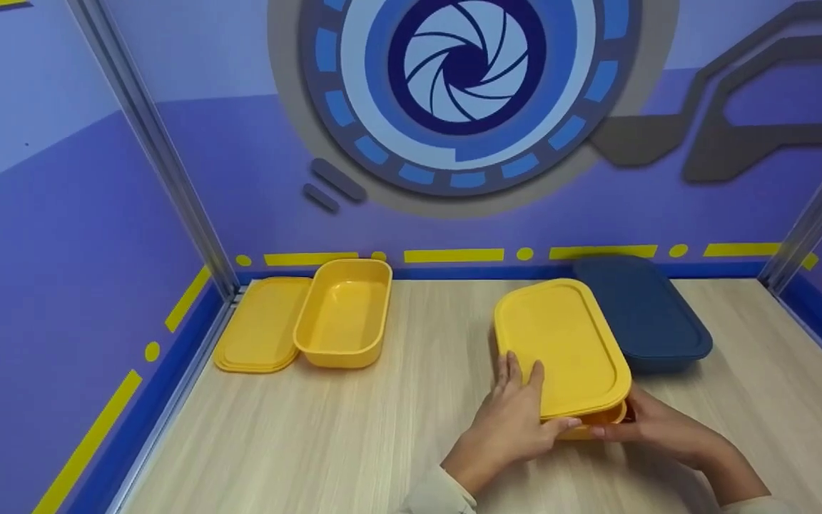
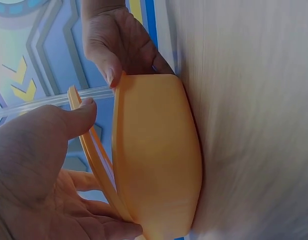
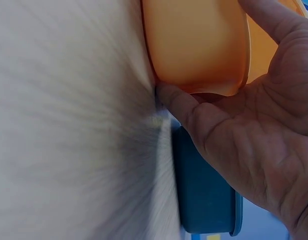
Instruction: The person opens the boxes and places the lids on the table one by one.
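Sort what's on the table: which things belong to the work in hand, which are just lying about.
In the work:
Tilted yellow lid, held by the left hand
Yellow box beneath it, held by the right hand

Apparently just lying about:
Dark-blue lidded box to the right
Open yellow box on the left
Flat yellow lid beside that

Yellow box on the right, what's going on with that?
A person's left hand grips the yellow lid over the yellow box, while the right hand holds the box near its closest right corner. The lid isn't seated: a gap shows at the near end. A lidded blue box stands behind, to the right. Over on the left, an open box has another lid lying beside it.
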